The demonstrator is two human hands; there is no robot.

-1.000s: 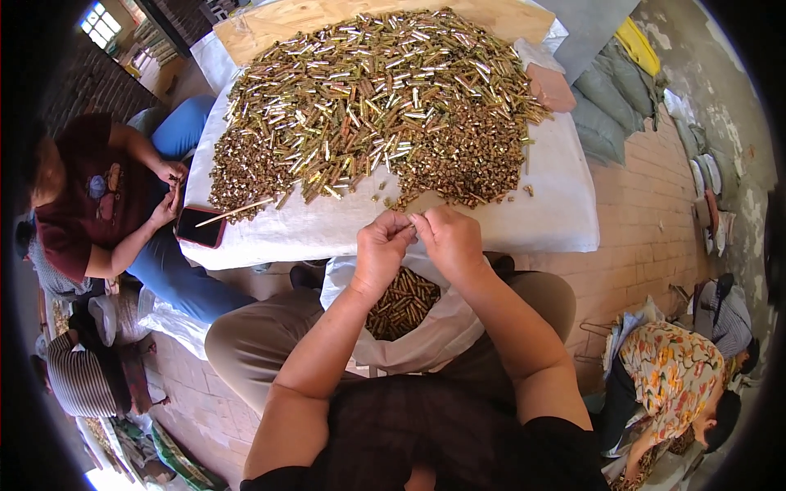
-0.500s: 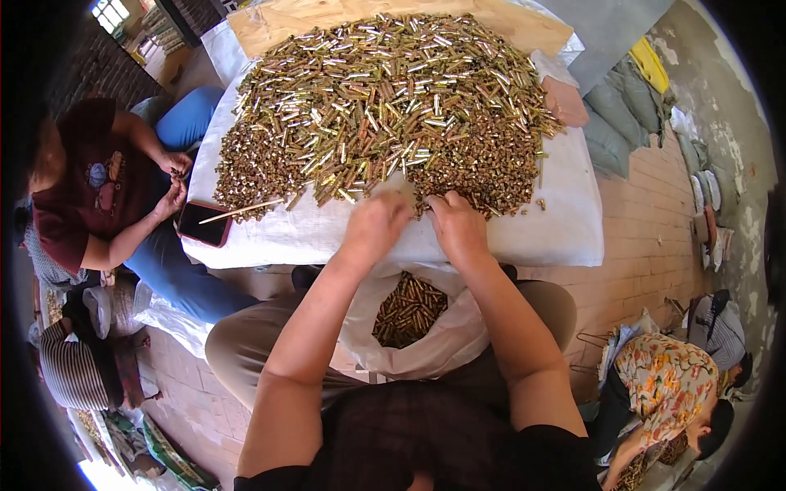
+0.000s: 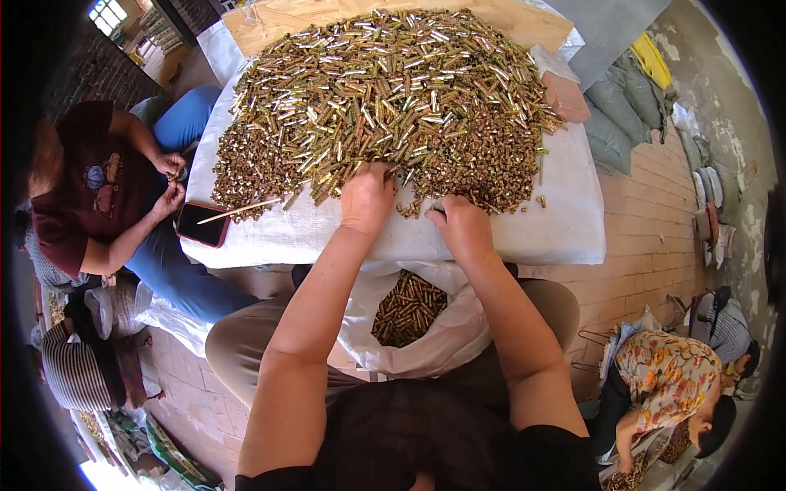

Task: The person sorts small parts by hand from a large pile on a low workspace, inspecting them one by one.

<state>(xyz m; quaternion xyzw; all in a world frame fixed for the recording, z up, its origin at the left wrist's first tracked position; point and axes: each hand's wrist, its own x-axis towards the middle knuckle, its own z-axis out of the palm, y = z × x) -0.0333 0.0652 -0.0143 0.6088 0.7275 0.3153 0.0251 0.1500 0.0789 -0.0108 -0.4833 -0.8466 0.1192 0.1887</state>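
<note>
A broad heap of brass-coloured metal tubes point(image 3: 360, 90) covers a white-sheeted table point(image 3: 327, 237). Small nut-like metal pieces point(image 3: 483, 168) lie along its near right side, and more small pieces point(image 3: 250, 168) at the near left. My left hand point(image 3: 368, 199) is at the heap's near edge, fingers curled against the tubes; what they grip is hidden. Closer to me, beside the right-hand small pieces, my right hand point(image 3: 465, 227) is closed, with something small and dark between thumb and fingers. Between my knees, an opened white sack point(image 3: 454, 340) holds many brass-coloured metal pieces point(image 3: 409, 309).
A phone point(image 3: 202, 223) with a thin wooden stick point(image 3: 239, 211) across it lies at the table's left corner. A wooden board point(image 3: 393, 16) backs the heap. One co-worker point(image 3: 102, 188) sits at left; another, in a flowered shirt point(image 3: 667, 376), bends at lower right.
My left hand has moved forward from the sheet to the heap's edge. My right hand has drawn back slightly from the small pieces, toward me.
</note>
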